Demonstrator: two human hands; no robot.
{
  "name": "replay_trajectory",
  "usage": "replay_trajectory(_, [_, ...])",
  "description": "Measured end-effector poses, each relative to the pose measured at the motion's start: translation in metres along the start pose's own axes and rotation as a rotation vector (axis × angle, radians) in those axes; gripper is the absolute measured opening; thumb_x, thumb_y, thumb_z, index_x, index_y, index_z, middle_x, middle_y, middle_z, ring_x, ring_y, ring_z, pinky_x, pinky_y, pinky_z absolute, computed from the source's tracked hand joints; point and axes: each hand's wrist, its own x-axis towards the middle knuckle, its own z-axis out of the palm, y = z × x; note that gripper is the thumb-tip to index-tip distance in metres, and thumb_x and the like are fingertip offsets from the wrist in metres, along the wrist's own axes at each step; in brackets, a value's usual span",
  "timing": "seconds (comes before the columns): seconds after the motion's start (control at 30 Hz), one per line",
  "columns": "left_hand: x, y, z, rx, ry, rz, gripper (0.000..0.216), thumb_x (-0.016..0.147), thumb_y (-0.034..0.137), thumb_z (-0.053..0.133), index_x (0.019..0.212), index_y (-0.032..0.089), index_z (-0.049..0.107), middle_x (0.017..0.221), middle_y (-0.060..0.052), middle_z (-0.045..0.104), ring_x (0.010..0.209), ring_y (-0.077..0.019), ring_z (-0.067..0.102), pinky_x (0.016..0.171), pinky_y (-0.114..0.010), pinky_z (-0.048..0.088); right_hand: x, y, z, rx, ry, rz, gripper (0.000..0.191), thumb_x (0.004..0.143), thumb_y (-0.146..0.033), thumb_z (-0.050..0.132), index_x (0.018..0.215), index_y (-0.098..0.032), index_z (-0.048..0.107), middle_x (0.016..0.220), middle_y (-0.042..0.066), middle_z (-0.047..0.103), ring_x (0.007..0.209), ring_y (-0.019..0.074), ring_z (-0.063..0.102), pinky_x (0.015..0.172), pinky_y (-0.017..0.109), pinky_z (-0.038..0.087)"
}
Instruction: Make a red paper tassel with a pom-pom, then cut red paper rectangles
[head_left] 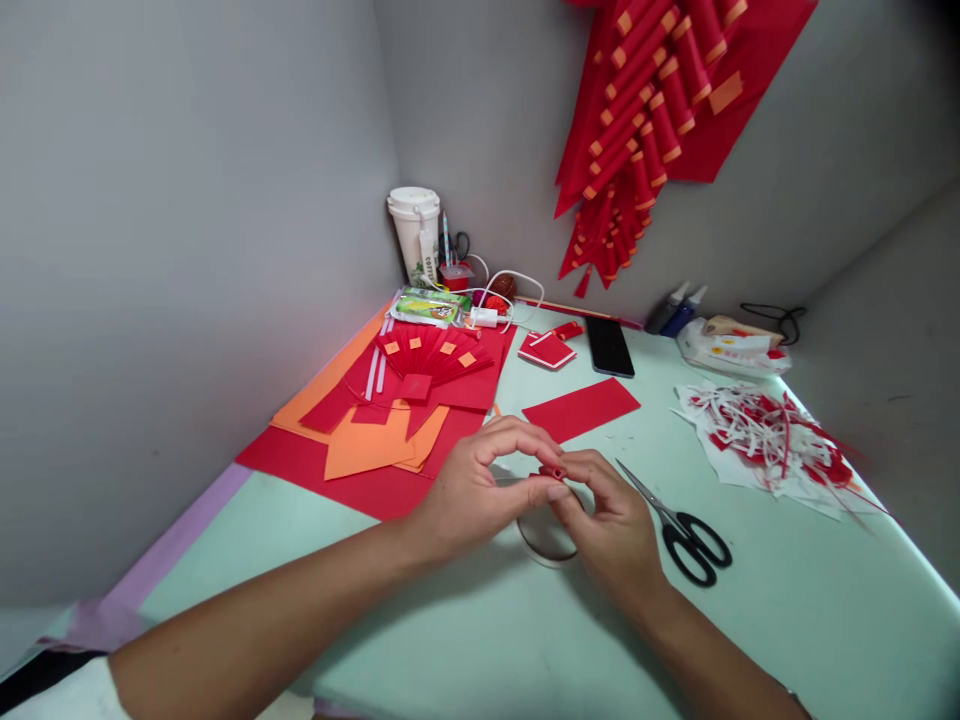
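Note:
Both my hands meet over the pale green table (787, 620). My left hand (480, 490) and my right hand (611, 520) pinch a small rolled red paper tube (553, 471) between their fingertips. Under my hands lies a roll of clear tape (544, 548). A flat red paper rectangle (581, 408) rests just beyond my fingers. Black-handled scissors (679, 525) lie shut to the right of my right hand.
Red and orange paper sheets (375, 440) cover the table's left. A phone (609, 346), a cup (415, 232), cables and glue bottles (675, 308) sit at the back. Paper scraps (772, 435) pile at the right. A red paper firecracker decoration (652, 110) hangs on the wall.

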Motion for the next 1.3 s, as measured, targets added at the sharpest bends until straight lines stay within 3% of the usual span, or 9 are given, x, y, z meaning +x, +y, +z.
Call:
replay_trajectory(0.27, [-0.001,0.005,0.0,0.088,0.027,0.014,0.006,0.072,0.025,0.077,0.078,0.022,0.075,0.088,-0.006,0.071,0.087,-0.0196,0.064,0.091,-0.038,0.045,-0.001,-0.001,-0.002,-0.072,0.007,-0.054,0.012,0.083,-0.018,0.063,0.089,-0.027,0.069,0.086,0.003,0.067,0.08,0.02,0.064,0.072,0.033,0.05])
replay_trajectory(0.83, [-0.002,0.008,0.001,0.076,-0.02,0.062,0.005,0.074,0.026,0.075,0.079,0.024,0.077,0.085,-0.005,0.071,0.087,-0.0193,0.062,0.09,-0.036,0.046,0.0,-0.003,-0.004,-0.006,-0.009,-0.078,0.012,0.082,-0.017,0.065,0.086,-0.027,0.071,0.083,0.003,0.067,0.077,0.0199,0.063,0.07,0.034,0.05])
replay_trajectory(0.93, [0.0,0.004,-0.001,-0.062,-0.013,-0.039,0.005,0.073,0.024,0.076,0.078,0.023,0.076,0.086,-0.005,0.07,0.087,-0.0185,0.062,0.087,-0.034,0.046,-0.001,-0.003,-0.004,0.004,-0.019,-0.044,0.011,0.082,-0.018,0.066,0.086,-0.028,0.07,0.085,0.003,0.067,0.08,0.0201,0.063,0.073,0.035,0.049])
replay_trajectory(1.13, [0.007,-0.011,-0.005,-0.411,0.074,-0.412,0.018,0.074,0.033,0.074,0.088,0.021,0.074,0.094,-0.003,0.069,0.092,-0.0181,0.061,0.086,-0.032,0.045,-0.003,-0.003,-0.005,0.309,-0.146,0.221,0.032,0.083,-0.035,0.066,0.114,-0.029,0.061,0.114,0.006,0.063,0.106,0.0251,0.059,0.089,0.038,0.047])
replay_trajectory(1.2, [0.007,-0.012,-0.005,-0.442,0.066,-0.451,0.021,0.073,0.034,0.074,0.089,0.02,0.074,0.095,-0.005,0.069,0.093,-0.0187,0.06,0.088,-0.033,0.045,-0.003,-0.004,-0.006,0.388,-0.147,0.296,0.029,0.085,-0.039,0.063,0.113,-0.03,0.062,0.113,0.005,0.064,0.104,0.024,0.059,0.088,0.036,0.047])
replay_trajectory(1.3, [0.006,-0.011,-0.002,-0.45,0.007,-0.447,0.02,0.072,0.032,0.075,0.088,0.018,0.074,0.095,-0.006,0.068,0.09,-0.0182,0.06,0.084,-0.032,0.046,-0.001,-0.007,-0.007,0.408,-0.127,0.348,0.02,0.085,-0.04,0.063,0.102,-0.03,0.066,0.095,0.001,0.068,0.084,0.0189,0.061,0.077,0.031,0.048])
